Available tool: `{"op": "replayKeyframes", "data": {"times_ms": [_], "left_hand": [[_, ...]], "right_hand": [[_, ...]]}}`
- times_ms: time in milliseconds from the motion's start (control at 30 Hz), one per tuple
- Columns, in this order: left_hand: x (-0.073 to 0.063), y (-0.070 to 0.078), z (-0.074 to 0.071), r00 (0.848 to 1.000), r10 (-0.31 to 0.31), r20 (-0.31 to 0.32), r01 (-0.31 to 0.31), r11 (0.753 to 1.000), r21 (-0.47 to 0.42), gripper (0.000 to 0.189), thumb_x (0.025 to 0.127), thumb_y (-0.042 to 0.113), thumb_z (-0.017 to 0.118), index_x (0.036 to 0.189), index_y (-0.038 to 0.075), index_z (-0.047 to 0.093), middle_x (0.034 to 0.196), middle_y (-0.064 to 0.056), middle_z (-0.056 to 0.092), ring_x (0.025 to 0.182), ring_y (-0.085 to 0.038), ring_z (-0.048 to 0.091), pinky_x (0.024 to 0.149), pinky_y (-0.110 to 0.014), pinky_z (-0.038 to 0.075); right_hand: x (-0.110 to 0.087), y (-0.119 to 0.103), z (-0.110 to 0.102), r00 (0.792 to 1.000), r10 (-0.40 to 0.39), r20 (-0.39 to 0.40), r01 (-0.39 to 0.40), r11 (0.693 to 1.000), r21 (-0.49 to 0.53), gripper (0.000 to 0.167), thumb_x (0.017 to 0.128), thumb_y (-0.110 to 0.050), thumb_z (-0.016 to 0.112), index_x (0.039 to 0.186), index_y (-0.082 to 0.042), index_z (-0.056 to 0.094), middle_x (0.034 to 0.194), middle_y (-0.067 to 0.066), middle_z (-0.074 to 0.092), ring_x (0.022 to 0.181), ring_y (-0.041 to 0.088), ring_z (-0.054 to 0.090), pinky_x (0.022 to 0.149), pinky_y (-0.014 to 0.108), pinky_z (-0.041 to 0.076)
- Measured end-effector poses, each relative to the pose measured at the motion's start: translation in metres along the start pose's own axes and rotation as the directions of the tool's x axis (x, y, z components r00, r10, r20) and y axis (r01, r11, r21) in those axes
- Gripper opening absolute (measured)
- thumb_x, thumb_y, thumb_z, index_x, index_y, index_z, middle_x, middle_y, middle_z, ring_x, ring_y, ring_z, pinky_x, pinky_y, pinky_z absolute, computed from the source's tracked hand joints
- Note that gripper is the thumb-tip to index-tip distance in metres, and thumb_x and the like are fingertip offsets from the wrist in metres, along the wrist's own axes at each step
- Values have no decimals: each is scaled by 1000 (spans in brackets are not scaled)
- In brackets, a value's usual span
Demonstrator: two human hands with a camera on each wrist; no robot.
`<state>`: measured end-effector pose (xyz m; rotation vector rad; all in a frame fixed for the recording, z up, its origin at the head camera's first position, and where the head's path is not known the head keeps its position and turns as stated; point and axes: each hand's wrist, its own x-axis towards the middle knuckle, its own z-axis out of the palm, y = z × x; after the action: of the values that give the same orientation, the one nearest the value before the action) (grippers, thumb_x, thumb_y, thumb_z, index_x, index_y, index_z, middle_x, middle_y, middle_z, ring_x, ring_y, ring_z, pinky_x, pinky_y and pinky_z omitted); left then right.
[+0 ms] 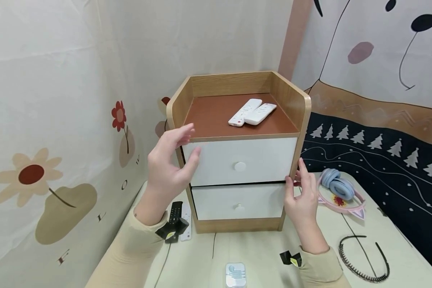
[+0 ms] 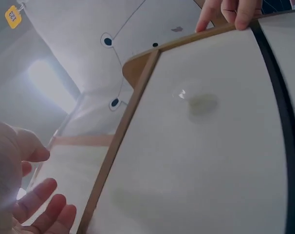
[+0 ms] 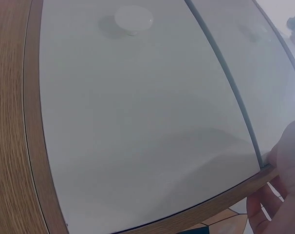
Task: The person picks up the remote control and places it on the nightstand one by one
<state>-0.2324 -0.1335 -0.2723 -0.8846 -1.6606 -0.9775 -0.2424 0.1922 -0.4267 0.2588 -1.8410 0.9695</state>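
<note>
A small wooden cabinet (image 1: 237, 225) with two white drawer fronts stands upright on the table. Its upper drawer (image 1: 216, 162) and lower drawer (image 1: 216, 202) each carry a round white knob. My left hand (image 1: 171, 162) is raised by the upper left front corner, fingers loosely spread and holding nothing; the left wrist view shows a gap between that hand (image 2: 38, 190) and the cabinet. At the right edge my right hand (image 1: 304, 200) touches the cabinet, thumb at the front and fingers along the side. Two white remote controls (image 1: 245, 112) lie on the brown top.
A black remote (image 1: 174, 218) and a white one (image 1: 186, 226) lie left of the cabinet. At right are blue headphones (image 1: 340, 187), a pink cat-ear headband (image 1: 358, 210) and a black toothed headband (image 1: 363, 276). A small white case (image 1: 235, 275) sits in front. Fabric walls (image 1: 75, 100) close behind.
</note>
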Motion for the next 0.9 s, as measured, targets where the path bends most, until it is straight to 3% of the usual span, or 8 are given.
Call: {"op": "replayKeyframes", "data": {"times_ms": [133, 267, 367, 567, 733, 833, 900], "left_hand": [[-19, -9, -11, 995, 22, -93, -27, 998, -58, 40, 93, -1, 72, 131, -11, 69, 113, -27, 75, 104, -33, 74, 101, -25, 61], [-42, -23, -21, 989, -13, -148, 0, 997, -83, 39, 91, -5, 68, 129, -15, 67, 108, -30, 73, 102, -16, 74, 96, -21, 61], [-62, -35, -27, 986, -70, -148, 63, 997, -52, 42, 91, -7, 68, 132, -13, 65, 109, -30, 72, 104, -5, 71, 97, -18, 59], [-102, -61, -36, 979, -161, -128, 169, 984, 60, 53, 88, -11, 71, 140, -8, 65, 110, -26, 75, 100, -5, 69, 94, -12, 56], [-142, -82, -41, 953, -293, -79, 302, 935, 184, 62, 86, -11, 77, 146, -2, 64, 116, -19, 77, 98, -9, 69, 88, -9, 54], [-164, -91, -42, 922, -386, -18, 376, 884, 278, 66, 87, -7, 80, 150, 2, 62, 121, -15, 75, 98, -18, 70, 86, -10, 54], [-175, -94, -42, 893, -449, 31, 412, 845, 342, 67, 88, -2, 81, 152, 4, 60, 123, -13, 74, 98, -24, 71, 84, -16, 58]], "right_hand": [[1, 0, -1, 1000, -2, 3, 2, 1000, 0, 70, 100, 5, 71, 165, -6, 47, 115, 30, 61, 99, 34, 59, 94, 1, 39], [1, 0, 0, 1000, -15, -4, 15, 1000, -2, 70, 99, 6, 72, 164, -5, 48, 114, 29, 62, 100, 35, 60, 94, 1, 40], [1, 0, 1, 1000, -19, -10, 19, 1000, 0, 69, 99, 6, 72, 164, -4, 49, 113, 28, 62, 100, 35, 61, 94, 1, 40], [0, 0, 2, 1000, -13, -4, 13, 1000, 6, 70, 100, 6, 72, 164, -5, 48, 114, 29, 62, 102, 35, 62, 94, 1, 41], [-1, 2, 2, 1000, 3, 10, -3, 1000, 10, 69, 101, 5, 70, 165, -5, 47, 115, 31, 61, 102, 37, 61, 94, 2, 41], [-1, 3, 1, 1000, 11, 15, -11, 1000, 10, 68, 102, 4, 69, 166, -5, 46, 116, 31, 60, 102, 37, 61, 95, 2, 41], [-1, 4, 1, 1000, 9, 10, -9, 1000, 12, 68, 102, 5, 69, 165, -5, 46, 115, 31, 61, 102, 37, 62, 94, 2, 41]]}}
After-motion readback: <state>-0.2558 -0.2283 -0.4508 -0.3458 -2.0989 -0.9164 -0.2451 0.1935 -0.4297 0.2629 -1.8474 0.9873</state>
